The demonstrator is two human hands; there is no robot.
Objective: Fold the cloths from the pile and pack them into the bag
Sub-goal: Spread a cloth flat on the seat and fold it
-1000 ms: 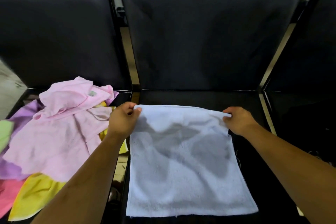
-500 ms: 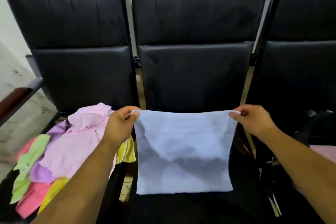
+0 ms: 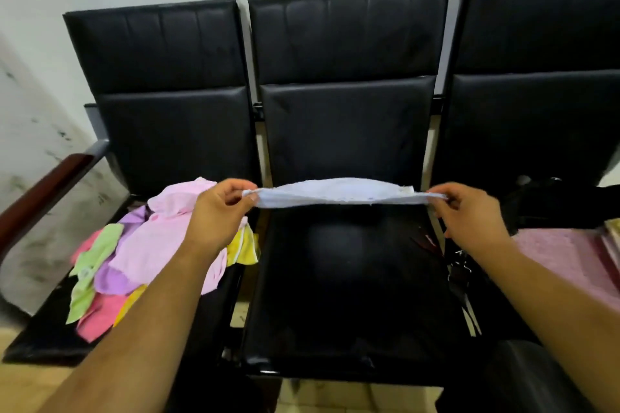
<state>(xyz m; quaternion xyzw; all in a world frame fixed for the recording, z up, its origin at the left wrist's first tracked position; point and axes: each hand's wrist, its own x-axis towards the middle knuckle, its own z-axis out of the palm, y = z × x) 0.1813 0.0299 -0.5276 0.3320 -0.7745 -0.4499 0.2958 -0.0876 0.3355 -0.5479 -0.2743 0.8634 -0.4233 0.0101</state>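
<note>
A light blue cloth [image 3: 339,193] is stretched in the air above the middle black seat [image 3: 349,282], seen almost edge-on. My left hand [image 3: 218,211] pinches its left corner and my right hand [image 3: 469,211] pinches its right corner. The pile of cloths [image 3: 144,245], pink, purple, green and yellow, lies on the left seat. A black bag [image 3: 563,201] sits on the right seat, with a pink cloth [image 3: 567,258] lying in front of it.
Three black padded chairs stand in a row against a white wall. A dark wooden armrest [image 3: 43,191] runs along the far left. Black straps [image 3: 459,271] hang between the middle and right seats. Tiled floor shows below the seats.
Both hands lifted the blue cloth off the middle seat and swung it up until it lies nearly flat in the air. The camera view tilted upward.
</note>
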